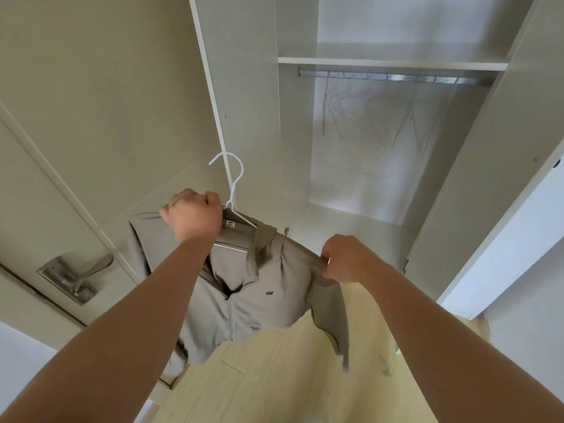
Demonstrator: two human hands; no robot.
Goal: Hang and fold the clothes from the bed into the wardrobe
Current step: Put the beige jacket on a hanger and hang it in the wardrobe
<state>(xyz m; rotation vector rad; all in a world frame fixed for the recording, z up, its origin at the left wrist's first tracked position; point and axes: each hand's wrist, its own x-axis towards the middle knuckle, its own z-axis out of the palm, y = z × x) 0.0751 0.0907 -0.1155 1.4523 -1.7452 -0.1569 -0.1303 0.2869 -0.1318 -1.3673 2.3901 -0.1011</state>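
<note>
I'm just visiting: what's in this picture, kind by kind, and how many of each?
Hands: 2 (left hand, right hand)
Beige jacket: 1
White hanger carrying it: 1
Clothes rail: 1
Door handle: 1
Empty hangers on the rail: several, too faint to count
Total: 6 counted

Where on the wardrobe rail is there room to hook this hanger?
Freest: the right end of the rail, between the last empty hangers and the right wall. A short bare stretch lies left of the orange hanger. Between them the rail is crowded with hangers. The left hand grips the white hanger, the right hand pinches the jacket.
</note>
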